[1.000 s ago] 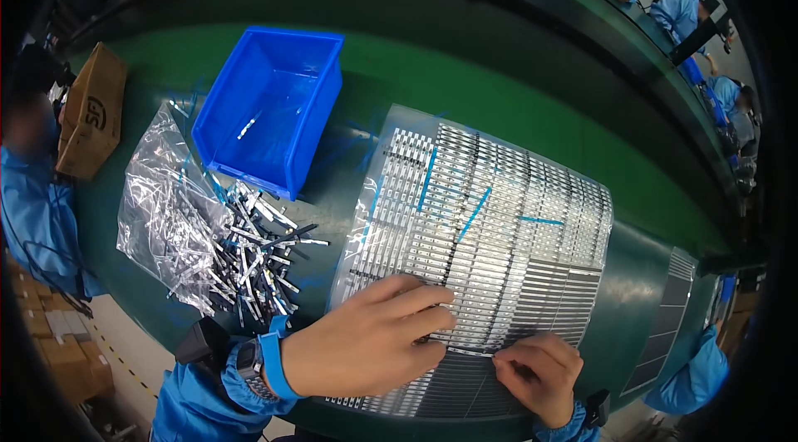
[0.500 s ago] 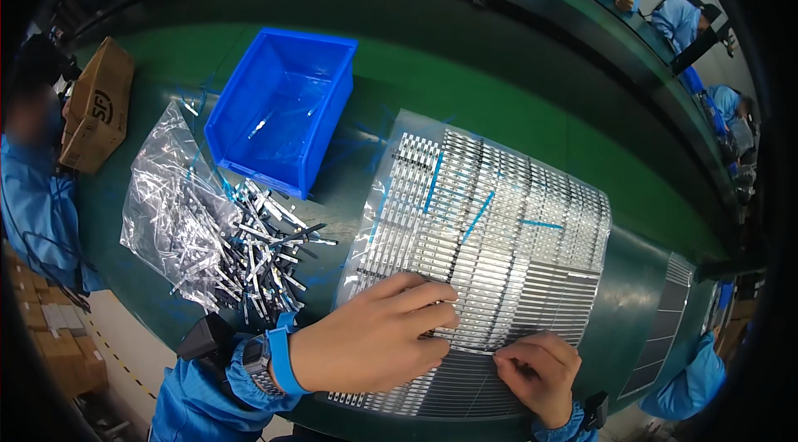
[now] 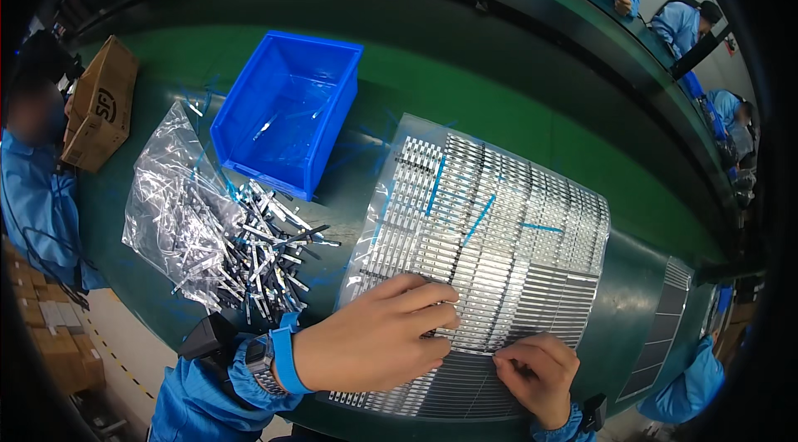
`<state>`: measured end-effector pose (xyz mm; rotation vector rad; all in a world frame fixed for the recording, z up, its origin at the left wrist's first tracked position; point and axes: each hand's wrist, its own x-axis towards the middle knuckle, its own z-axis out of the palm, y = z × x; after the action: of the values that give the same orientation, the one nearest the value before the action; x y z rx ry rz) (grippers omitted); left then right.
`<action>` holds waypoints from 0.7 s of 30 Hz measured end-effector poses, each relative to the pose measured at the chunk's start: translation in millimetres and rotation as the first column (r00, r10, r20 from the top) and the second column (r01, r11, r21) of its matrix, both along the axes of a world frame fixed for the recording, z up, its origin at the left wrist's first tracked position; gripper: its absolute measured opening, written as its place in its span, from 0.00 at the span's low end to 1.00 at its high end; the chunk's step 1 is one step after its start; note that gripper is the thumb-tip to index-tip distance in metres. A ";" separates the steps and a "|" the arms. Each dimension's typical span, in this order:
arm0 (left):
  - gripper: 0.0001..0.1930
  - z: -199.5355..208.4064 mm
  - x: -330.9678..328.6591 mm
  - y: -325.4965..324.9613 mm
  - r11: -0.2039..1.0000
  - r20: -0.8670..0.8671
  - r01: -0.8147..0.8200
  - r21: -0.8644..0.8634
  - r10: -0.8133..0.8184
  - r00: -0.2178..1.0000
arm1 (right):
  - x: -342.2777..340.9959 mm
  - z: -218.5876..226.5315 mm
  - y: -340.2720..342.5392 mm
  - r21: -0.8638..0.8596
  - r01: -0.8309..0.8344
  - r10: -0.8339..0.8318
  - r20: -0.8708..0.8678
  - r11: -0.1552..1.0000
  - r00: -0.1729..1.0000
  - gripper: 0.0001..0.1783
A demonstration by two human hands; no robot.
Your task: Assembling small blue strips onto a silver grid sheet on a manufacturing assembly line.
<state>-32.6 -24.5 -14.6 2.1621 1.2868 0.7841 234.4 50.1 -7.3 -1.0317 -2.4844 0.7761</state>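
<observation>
My left hand [image 3: 378,334], with a blue band and a watch at the wrist, rests over a sheet [image 3: 478,259] covered in rows of narrow silvery and black strips. Its thumb and curled fingers close on the left part of one thin strip [image 3: 472,351]. At the strip's other end, my right hand [image 3: 540,371] pinches it between thumb and forefinger. The strip lies across the sheet, where the silvery rows meet a dark striped area [image 3: 474,388]. The fingers hide both of its ends. Short blue tape pieces [image 3: 480,218] lie on the rows farther up.
Left of the sheet, loose strips [image 3: 270,263] spill from a clear plastic bag [image 3: 170,201]. Behind them stands a blue bin [image 3: 332,139] with a few bits inside. A cardboard box [image 3: 104,105] is at the far left, beside a person in blue [image 3: 37,201]. Another dark-panelled sheet [image 3: 657,330] lies right.
Both hands keep their hold on the strip with hardly any movement. The view has shifted slightly, so the bin and bag appear a little farther right.
</observation>
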 end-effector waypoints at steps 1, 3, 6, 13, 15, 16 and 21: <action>0.08 0.6 0.3 0.1 1.000 0.004 0.002 -0.005 -0.002 1.000 | 0.5 -0.1 -0.1 0.001 0.001 -0.001 -0.001 1.000 1.000 0.07; 0.08 0.1 -0.2 0.2 1.000 0.007 0.001 -0.010 -0.001 1.000 | 0.1 -1.4 0.1 0.005 -0.008 0.008 -0.007 1.000 1.000 0.07; 0.08 -0.3 0.1 -0.1 1.000 0.009 0.002 -0.016 -0.002 1.000 | -0.1 -1.5 0.3 0.019 -0.017 0.017 -0.006 1.000 1.000 0.08; 0.08 -3.1 0.1 -0.1 1.000 0.014 -0.006 -0.001 0.006 1.000 | -1.3 -2.8 0.4 0.020 -0.013 0.013 -0.007 1.000 1.000 0.08; 0.07 -1.6 0.7 0.3 1.000 0.012 -0.003 0.000 0.004 1.000 | -1.0 -1.7 0.8 0.033 -0.027 0.027 -0.009 0.999 1.000 0.08; 0.07 -0.8 0.9 0.5 1.000 0.011 -0.002 -0.001 0.002 1.000 | -0.6 -1.0 0.8 0.034 -0.026 0.027 -0.011 0.999 1.000 0.08; 0.07 0.9 0.8 1.5 0.999 -0.047 0.020 0.042 -0.018 0.999 | -0.5 0.0 1.3 0.012 -0.017 0.017 -0.014 1.000 1.000 0.09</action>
<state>-31.8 -23.0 -13.7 2.2354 1.2810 0.7639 233.9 51.4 -7.3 -0.9990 -2.4854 0.7699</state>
